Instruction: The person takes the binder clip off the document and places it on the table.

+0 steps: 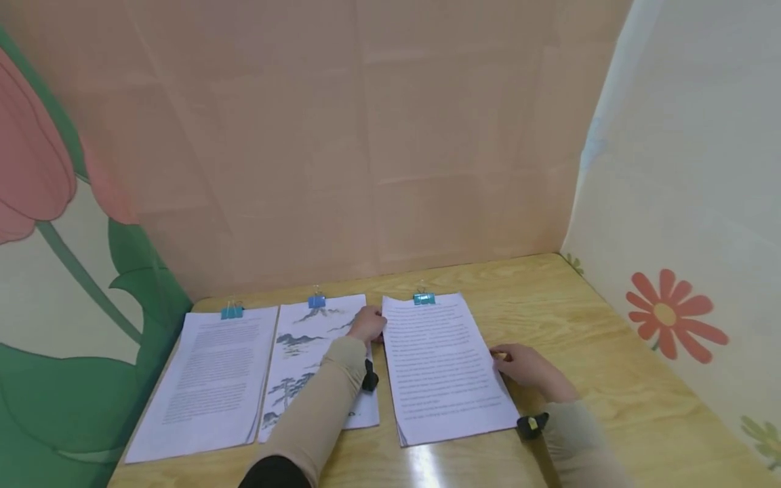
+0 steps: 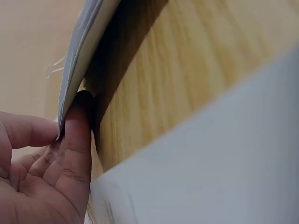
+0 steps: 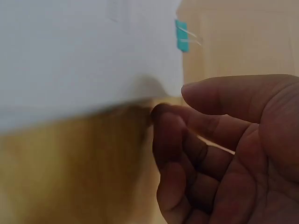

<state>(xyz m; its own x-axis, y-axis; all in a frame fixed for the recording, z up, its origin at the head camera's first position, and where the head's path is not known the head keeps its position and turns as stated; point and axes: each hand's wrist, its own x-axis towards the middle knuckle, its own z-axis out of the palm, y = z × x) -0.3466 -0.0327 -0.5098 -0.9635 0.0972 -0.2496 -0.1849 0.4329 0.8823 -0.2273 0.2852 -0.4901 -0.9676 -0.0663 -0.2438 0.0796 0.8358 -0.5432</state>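
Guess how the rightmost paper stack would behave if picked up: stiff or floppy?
The rightmost stack would probably flop toward its lower end, since its teal clip grips only the top edge. Unclipped there, it may also fan apart. Being flat, it probably won't roll.

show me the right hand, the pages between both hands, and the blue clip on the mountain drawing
Right hand (image 1: 529, 368): head view, back of the hand.
Pages (image 1: 444, 369): head view, middle of the printed top sheet.
Blue clip (image 1: 316, 301): head view, its coloured body.
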